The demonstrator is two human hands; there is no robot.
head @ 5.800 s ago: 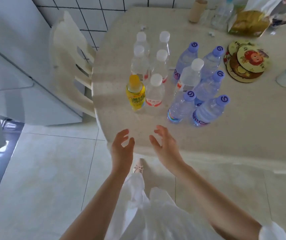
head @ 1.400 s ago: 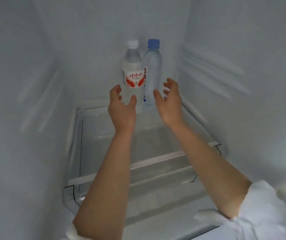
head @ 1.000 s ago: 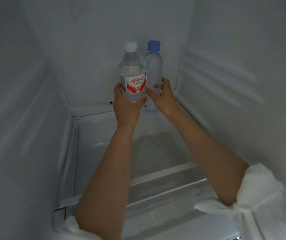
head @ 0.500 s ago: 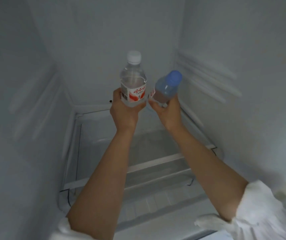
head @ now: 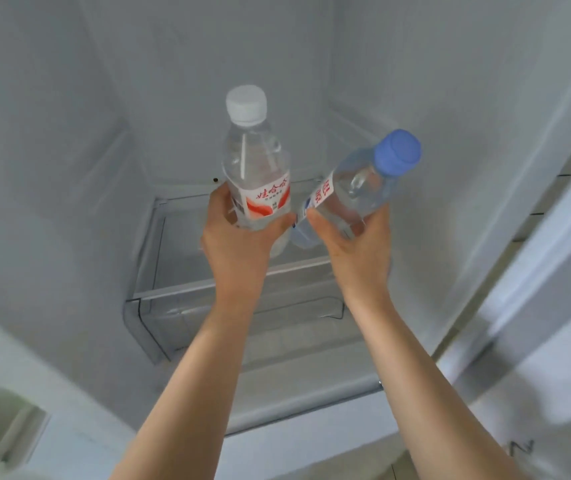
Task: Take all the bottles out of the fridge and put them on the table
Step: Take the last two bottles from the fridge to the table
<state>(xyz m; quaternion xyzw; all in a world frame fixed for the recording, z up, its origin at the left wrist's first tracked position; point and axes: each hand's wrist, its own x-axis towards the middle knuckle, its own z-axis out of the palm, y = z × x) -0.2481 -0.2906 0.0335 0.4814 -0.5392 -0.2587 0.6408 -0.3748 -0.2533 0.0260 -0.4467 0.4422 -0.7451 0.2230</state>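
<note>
I am looking into the white fridge. My left hand (head: 239, 244) grips a clear water bottle with a white cap and a red-and-white label (head: 254, 168), held upright above the glass shelf (head: 173, 289). My right hand (head: 356, 247) grips a clear bottle with a blue cap (head: 363, 185), tilted so its cap leans to the right. Both bottles are lifted off the shelf and almost touch at their lower parts. No other bottle shows on the shelf.
The fridge's side walls (head: 450, 133) close in left and right, with shelf rails on them. A clear drawer (head: 249, 323) sits under the glass shelf. The fridge's front edge and door frame (head: 536, 271) run down the right side.
Both hands have pulled the two bottles back from the rear wall towards me. The bottles look larger and the blue-capped one tilts further right. Earlier, the hands reached in and grasped them.
</note>
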